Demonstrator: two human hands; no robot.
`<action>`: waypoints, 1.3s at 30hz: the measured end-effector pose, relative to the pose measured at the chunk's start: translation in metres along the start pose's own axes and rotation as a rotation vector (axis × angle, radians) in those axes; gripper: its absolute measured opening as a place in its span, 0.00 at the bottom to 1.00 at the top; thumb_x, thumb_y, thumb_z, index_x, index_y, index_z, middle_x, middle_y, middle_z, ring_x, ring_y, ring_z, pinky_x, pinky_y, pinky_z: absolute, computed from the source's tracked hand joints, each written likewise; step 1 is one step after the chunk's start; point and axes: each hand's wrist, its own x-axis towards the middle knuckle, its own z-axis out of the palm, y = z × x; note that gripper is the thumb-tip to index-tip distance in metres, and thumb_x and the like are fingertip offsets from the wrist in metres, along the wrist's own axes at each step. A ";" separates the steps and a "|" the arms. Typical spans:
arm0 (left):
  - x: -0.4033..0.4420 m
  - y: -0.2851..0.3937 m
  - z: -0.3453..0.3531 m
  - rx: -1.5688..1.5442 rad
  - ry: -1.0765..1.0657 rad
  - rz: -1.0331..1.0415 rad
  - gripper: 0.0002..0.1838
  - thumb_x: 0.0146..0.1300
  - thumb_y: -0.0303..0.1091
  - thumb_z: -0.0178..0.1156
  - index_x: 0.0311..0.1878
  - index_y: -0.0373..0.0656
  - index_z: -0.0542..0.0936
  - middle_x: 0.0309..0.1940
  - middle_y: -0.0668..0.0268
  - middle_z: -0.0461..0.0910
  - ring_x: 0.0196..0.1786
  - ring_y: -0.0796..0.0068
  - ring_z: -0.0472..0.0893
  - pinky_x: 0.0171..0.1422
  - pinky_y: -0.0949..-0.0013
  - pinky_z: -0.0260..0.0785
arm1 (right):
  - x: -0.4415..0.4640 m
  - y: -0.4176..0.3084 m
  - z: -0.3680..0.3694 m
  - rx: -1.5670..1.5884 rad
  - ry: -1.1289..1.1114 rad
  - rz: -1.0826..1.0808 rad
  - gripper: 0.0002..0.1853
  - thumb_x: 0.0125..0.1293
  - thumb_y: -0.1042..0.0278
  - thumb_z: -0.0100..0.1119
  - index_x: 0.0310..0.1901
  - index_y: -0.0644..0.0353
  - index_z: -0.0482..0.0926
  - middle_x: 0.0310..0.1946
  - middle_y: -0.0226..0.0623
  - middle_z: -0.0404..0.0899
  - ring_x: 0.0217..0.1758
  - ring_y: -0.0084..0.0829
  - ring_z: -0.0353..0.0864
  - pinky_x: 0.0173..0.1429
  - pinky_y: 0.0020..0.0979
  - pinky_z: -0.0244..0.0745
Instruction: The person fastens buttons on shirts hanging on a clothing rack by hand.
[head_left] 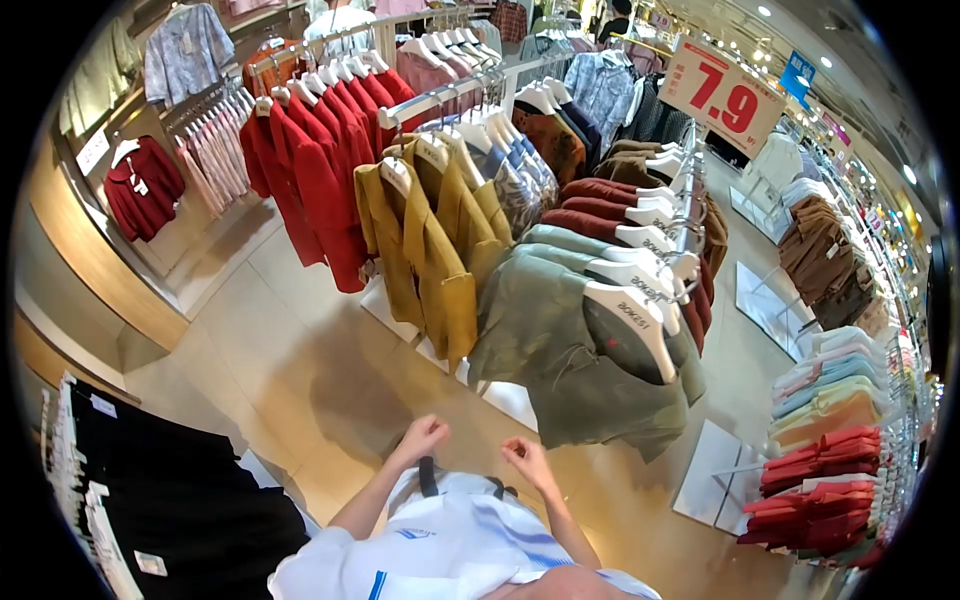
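Both hands are in front of my white shirt, apart from each other. My left hand [425, 438] is closed in a loose curl, with nothing showing in it. My right hand [526, 462] is also closed, thumb and fingers bent together, with nothing visible between them. Neither touches a garment. Nearest to them is a rack end with a grey-green top [545, 320] on a white hanger [632, 318]. Left of that top hang several mustard jackets [430, 250] on white hangers.
Red garments [320, 170] hang behind the mustard ones. Black garments [170, 480] are on a rack at lower left. Folded-looking red and pastel clothes [820, 490] hang at right above a white base [705, 475]. A 7.9 sign [722, 95] stands above the racks. Tiled floor [290, 340] runs between.
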 end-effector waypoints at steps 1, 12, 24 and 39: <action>0.017 0.008 -0.008 0.086 -0.057 0.039 0.09 0.71 0.34 0.58 0.38 0.37 0.77 0.31 0.65 0.82 0.36 0.79 0.79 0.42 0.72 0.73 | 0.008 -0.010 0.002 -0.003 0.007 0.017 0.09 0.67 0.69 0.65 0.44 0.65 0.82 0.32 0.27 0.82 0.32 0.17 0.77 0.36 0.22 0.73; 0.098 0.022 -0.116 0.030 -0.382 0.276 0.12 0.69 0.35 0.60 0.40 0.33 0.78 0.30 0.63 0.82 0.34 0.76 0.81 0.39 0.70 0.73 | 0.116 -0.187 0.072 -0.085 0.588 -0.318 0.26 0.59 0.74 0.71 0.58 0.62 0.72 0.50 0.35 0.78 0.50 0.26 0.78 0.52 0.28 0.75; 0.155 0.044 -0.240 0.142 -0.259 0.206 0.11 0.69 0.34 0.59 0.40 0.35 0.75 0.29 0.64 0.80 0.34 0.76 0.80 0.40 0.70 0.72 | 0.214 -0.269 0.075 -0.162 0.855 -0.415 0.29 0.59 0.73 0.70 0.62 0.61 0.71 0.43 0.42 0.81 0.45 0.35 0.82 0.52 0.33 0.76; 0.306 0.077 -0.181 0.676 0.451 0.537 0.22 0.57 0.39 0.66 0.51 0.39 0.74 0.59 0.44 0.70 0.58 0.41 0.72 0.58 0.41 0.66 | 0.208 -0.272 0.066 -0.269 0.717 -0.393 0.18 0.70 0.72 0.59 0.59 0.65 0.72 0.42 0.46 0.82 0.42 0.34 0.82 0.48 0.32 0.76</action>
